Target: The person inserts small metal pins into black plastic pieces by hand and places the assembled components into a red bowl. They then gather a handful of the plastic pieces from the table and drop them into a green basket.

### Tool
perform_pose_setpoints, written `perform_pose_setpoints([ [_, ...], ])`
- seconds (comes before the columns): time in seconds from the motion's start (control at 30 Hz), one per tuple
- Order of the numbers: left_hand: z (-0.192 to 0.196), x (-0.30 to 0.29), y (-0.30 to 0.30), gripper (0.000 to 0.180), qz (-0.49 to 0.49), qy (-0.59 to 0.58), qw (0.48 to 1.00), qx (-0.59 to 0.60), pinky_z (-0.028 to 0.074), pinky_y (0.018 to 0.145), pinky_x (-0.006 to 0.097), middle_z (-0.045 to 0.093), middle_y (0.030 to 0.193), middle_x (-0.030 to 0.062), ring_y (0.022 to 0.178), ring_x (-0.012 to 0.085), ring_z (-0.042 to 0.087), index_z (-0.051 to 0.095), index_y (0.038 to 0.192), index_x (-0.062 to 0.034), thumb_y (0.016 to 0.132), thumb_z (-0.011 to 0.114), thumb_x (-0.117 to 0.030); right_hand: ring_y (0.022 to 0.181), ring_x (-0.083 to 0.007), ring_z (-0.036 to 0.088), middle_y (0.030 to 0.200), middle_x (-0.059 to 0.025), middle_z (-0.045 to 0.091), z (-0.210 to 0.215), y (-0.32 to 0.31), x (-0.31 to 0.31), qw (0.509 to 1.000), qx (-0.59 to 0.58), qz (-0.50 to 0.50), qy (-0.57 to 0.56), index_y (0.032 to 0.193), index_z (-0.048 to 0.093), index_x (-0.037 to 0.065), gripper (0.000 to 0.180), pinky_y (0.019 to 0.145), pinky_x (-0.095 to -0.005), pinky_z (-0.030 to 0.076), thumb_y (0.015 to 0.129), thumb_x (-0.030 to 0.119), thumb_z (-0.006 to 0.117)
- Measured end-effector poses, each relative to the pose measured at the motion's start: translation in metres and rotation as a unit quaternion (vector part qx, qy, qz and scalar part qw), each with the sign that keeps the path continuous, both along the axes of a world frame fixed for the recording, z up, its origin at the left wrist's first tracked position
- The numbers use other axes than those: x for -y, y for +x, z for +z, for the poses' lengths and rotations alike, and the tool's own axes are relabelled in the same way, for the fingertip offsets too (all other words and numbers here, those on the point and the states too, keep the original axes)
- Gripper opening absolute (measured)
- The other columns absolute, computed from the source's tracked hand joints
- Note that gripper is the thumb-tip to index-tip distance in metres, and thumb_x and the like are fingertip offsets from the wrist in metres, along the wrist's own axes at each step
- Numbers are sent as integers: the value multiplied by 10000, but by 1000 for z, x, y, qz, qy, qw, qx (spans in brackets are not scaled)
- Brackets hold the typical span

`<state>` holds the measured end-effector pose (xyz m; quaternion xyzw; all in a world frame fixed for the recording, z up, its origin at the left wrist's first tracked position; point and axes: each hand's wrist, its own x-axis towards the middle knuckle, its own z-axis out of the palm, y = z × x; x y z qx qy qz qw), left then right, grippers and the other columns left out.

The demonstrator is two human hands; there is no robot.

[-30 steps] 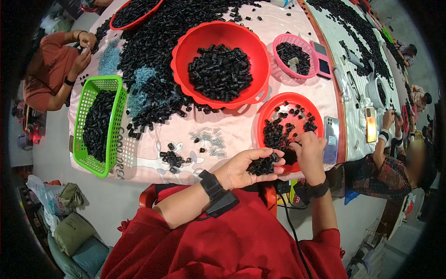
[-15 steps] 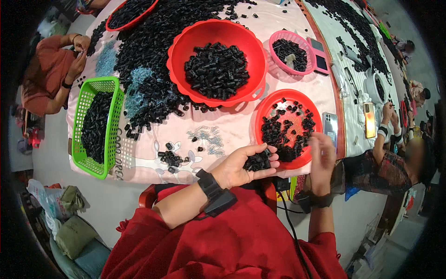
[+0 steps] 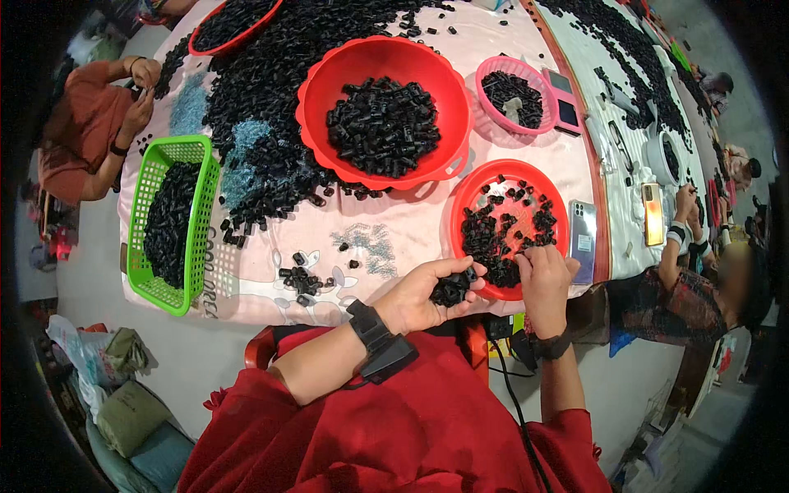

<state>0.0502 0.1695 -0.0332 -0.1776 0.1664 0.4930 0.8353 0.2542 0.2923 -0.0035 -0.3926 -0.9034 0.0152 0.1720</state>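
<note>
Black ridged plastic pieces (image 3: pixel 450 289) in left hand (image 3: pixel 423 296)

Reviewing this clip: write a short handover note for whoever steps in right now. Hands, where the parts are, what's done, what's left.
Left hand: cupped palm up, holding a small heap of black parts at the table edge.
Right hand: fingers on the near rim of the small red dish; whether it pinches a part cannot be told.
Done: large red bowl and green basket hold many black parts.
Left: the big loose pile on the cloth and a small cluster near the left hand.
</note>
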Motion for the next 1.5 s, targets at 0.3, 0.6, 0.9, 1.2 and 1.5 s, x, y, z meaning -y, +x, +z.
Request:
perform_pose_setpoints([
  [0.3,14,-7,8,388,23,20,1000,3,501,1079,491,609,1308,226,1223,359,611,577,1320,29,1035,547,-232,758,-166,571,817,-15,607,29,3,6,925,-208,-68,-310,872,661,85,103,790,-349,365,836,83,757],
  [0.6,6,-7,8,327,21,-7,1000,17,599,944,471,682,1133,192,995,328,704,625,1204,32,1018,587,-234,830,-231,592,856,-36,616,9,7,-15,1000,-2,20,1,950,662,112,162,811,-388,342,829,127,768],
  [0.9,-1,-6,9,350,14,9,1000,27,625,891,417,677,1161,185,1020,310,703,616,1250,21,1030,565,-246,813,-212,594,843,-24,617,3,0,-17,999,-35,19,18,930,662,112,179,816,-386,340,804,131,789],
  [1.2,8,-6,9,359,19,12,999,42,562,1013,466,638,1245,198,1159,339,648,603,1289,13,1035,553,-235,783,-177,601,873,-28,670,47,-2,9,971,-111,79,-194,989,684,75,145,865,-347,346,862,113,742],
  [1.5,2,-5,8,331,3,7,999,32,630,693,329,704,1006,121,853,230,696,636,1198,2,1027,576,-274,753,-276,606,801,-78,637,-12,12,-26,998,-30,-49,17,895,650,98,113,783,-396,344,870,153,746],
])
